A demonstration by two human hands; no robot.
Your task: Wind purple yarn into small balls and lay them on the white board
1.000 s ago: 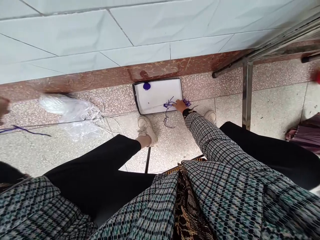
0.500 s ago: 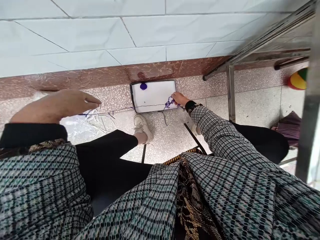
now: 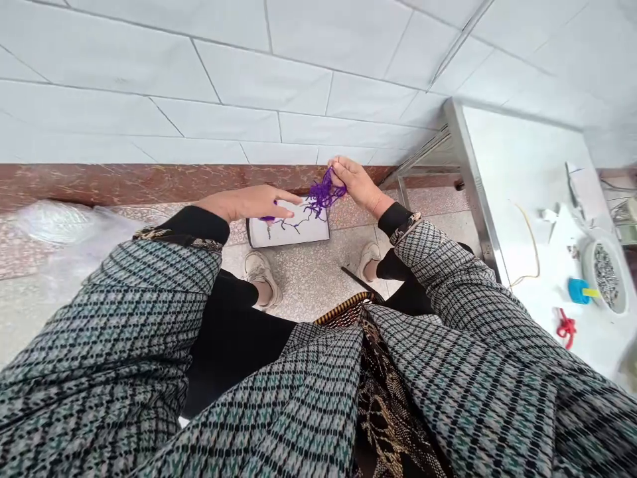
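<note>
My right hand (image 3: 354,183) is raised in front of me, pinching a tangled bunch of purple thread (image 3: 322,194). From the bunch a thin purple strand runs down and left to my left hand (image 3: 251,202), whose fingers lie stretched out with the strand held under them. Below both hands a white tray (image 3: 293,234) rests on the floor against the wall. Both arms wear checked sleeves.
A crumpled clear plastic bag (image 3: 60,226) lies on the floor at the left. At the right stands a white metal-edged table (image 3: 517,199) with a bowl of small dark pieces (image 3: 604,273), a blue object (image 3: 578,291) and red scissors (image 3: 565,326). My two shoes rest by the tray.
My right hand has lifted the purple thread bunch from the tray on the floor up in front of me. My left hand came in from the left toward it, and my view rose.
</note>
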